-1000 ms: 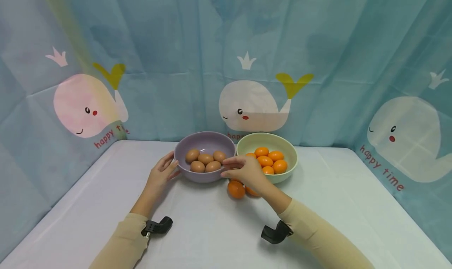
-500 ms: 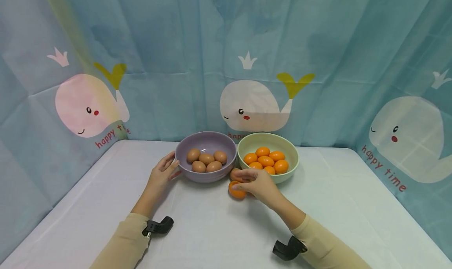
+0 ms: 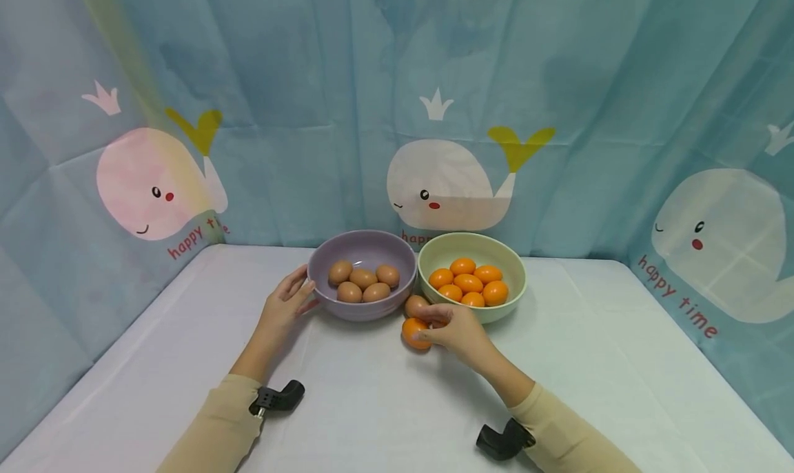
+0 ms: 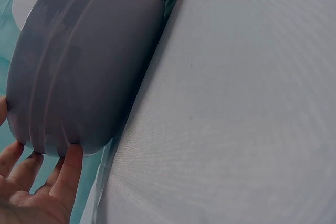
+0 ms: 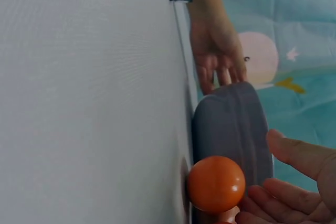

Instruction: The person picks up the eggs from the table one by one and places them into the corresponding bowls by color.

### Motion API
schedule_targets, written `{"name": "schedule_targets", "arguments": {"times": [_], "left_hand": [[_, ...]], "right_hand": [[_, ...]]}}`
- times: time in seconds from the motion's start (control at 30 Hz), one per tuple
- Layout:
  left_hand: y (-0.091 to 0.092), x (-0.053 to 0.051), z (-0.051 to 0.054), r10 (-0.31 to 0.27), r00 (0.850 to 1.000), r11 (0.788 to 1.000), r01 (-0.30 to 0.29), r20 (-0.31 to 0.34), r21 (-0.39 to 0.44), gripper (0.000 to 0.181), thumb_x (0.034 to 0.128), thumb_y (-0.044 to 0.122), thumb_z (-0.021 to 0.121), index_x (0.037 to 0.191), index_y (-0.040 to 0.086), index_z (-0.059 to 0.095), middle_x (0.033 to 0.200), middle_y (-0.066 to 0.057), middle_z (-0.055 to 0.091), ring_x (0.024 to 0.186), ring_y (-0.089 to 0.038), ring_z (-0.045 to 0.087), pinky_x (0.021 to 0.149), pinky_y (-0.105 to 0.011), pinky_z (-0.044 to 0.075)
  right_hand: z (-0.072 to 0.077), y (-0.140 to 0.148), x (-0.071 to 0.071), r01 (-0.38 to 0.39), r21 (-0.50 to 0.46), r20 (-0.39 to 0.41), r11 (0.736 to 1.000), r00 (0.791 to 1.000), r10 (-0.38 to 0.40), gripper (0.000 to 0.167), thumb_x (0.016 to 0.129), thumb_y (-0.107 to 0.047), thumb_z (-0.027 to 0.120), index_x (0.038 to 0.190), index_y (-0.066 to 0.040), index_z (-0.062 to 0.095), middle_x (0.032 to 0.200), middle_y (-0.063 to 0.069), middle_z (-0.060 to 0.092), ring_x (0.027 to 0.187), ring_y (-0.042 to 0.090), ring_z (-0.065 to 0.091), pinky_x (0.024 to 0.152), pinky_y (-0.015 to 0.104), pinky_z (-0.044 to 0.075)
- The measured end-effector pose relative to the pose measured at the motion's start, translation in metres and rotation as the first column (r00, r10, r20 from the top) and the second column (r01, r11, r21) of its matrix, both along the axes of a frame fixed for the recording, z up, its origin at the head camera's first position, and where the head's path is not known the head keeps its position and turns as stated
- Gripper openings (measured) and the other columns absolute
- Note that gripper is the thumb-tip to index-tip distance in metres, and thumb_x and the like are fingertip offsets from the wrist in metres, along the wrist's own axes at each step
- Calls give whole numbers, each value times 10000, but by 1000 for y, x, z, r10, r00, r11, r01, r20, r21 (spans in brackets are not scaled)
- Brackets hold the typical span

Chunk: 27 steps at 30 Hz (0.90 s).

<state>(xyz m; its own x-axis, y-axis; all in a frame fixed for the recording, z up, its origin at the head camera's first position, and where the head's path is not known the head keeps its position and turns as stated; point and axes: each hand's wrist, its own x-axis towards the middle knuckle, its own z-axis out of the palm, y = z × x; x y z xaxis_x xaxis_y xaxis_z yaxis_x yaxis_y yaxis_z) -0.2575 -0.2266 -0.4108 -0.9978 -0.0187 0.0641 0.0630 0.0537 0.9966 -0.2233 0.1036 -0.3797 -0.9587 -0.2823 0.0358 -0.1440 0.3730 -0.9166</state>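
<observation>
Brown eggs lie inside a purple bowl (image 3: 362,312); my left hand (image 3: 283,312) touches its left side with extended fingers. In the left wrist view these fingers (image 4: 71,174) rest against the bowl's wall. My right hand (image 3: 457,331) hovers over loose items in front of the bowls. Nearest to it is a smooth orange fruit (image 3: 414,334), with a brown egg (image 3: 414,305) just behind. Another orange item is mostly hidden by the hand. In the right wrist view, thumb and fingers stand apart beside the orange fruit (image 5: 215,182), with nothing visibly gripped.
A light green bowl (image 3: 515,294) holding several orange fruits stands right beside the purple one. Both are near the back edge of a white-covered table (image 3: 347,404). A blue curtain (image 3: 298,163) with whale prints hangs behind and at the sides.
My right hand has moved from beside the purple bowl's right rim down and rightward to the loose orange fruit. The left hand stays at the bowl.
</observation>
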Motion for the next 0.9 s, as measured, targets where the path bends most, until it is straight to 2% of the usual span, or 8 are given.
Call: {"name": "schedule_targets", "arguments": {"times": [0.2,0.3,0.47,0.6,0.7,0.9], "left_hand": [[0,-1,2,0,1000,1000,0,6,-4,654,1040,312,521,1586,99,231,1666,-60,202,1508,-229,293,1030,-237,533],[0,0,2,2,1000,1000,-2,8,-1,641,1045,291,513,1586,94,229,1665,-63,204,1508,-232,292,1023,-229,535],[1,1,2,0,1000,1000,1,7,-14,647,1041,308,519,1585,101,236,1664,-57,209,1506,-231,297,1031,-235,530],[1,1,2,-6,1000,1000,6,1,-14,653,1039,317,521,1585,100,235,1664,-58,209,1505,-233,300,1034,-238,528],[1,1,3,-2,1000,1000,2,0,-16,654,1039,319,521,1585,101,234,1664,-59,209,1504,-234,301,1030,-233,530],[1,2,3,3,1000,1000,-3,2,-15,646,1040,310,521,1584,101,242,1660,-63,222,1497,-237,317,1008,-208,541]], "right_hand": [[-8,-5,-2,61,68,-35,996,998,-59,395,751,-108,856,1124,-33,748,1137,90,748,1107,228,674,966,345,588],[-10,-7,-2,71,101,-55,992,996,-66,375,736,-109,869,1090,-51,761,1096,71,759,1058,214,683,957,363,589],[-14,-6,-1,48,140,-76,989,996,-37,364,738,-82,860,1085,-44,760,1087,90,756,939,178,690,857,315,615],[-14,-6,-1,23,171,-93,985,996,-8,378,745,-84,853,1107,-40,752,1093,94,754,935,189,684,829,296,614],[-13,-6,-1,0,212,-107,977,994,23,397,750,-102,851,1131,-54,748,1094,78,753,960,210,671,813,267,589],[-10,-7,0,-70,269,-126,961,986,107,395,769,-102,837,1150,-66,741,1086,85,757,933,221,636,690,174,490]]}}
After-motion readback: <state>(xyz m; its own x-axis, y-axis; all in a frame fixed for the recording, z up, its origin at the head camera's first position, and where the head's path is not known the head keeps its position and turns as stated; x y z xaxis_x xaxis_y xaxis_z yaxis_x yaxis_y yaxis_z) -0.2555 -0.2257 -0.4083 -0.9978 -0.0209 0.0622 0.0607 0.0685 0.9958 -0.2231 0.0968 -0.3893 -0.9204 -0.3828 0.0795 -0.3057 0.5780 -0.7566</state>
